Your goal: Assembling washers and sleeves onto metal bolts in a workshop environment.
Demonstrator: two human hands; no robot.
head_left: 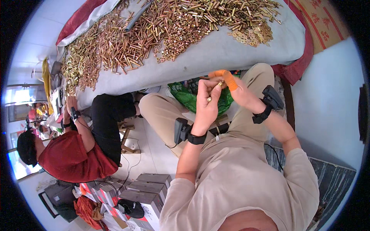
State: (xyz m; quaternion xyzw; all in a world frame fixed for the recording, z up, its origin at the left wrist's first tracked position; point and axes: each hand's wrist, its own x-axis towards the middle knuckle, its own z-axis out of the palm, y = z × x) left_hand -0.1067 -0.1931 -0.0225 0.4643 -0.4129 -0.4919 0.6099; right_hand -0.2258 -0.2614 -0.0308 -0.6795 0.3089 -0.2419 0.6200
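Note:
Above my lap, my left hand [207, 101] is closed around a small brass-coloured bolt [209, 99], whose rounded end shows below the thumb. A brass-coloured piece [220, 83] shows at the upper fingertips; whether it belongs to the same bolt I cannot tell. My right hand [242, 93] meets the left there with its fingers bent and closed, and what they pinch is hidden. Orange covers [230, 81] wrap fingers of the right hand. Beneath both hands a green printed bag [184, 96] lies between my knees.
Ahead stands a grey-covered table [185, 69] heaped with brass-coloured bolts [131, 42], nuts [181, 43] and washers [252, 35]. A grey tube [138, 17] lies in the heap. To the left a person in red [77, 156] sits at the table, near stacked boxes [148, 188]. A cardboard box [322, 23] stands far right.

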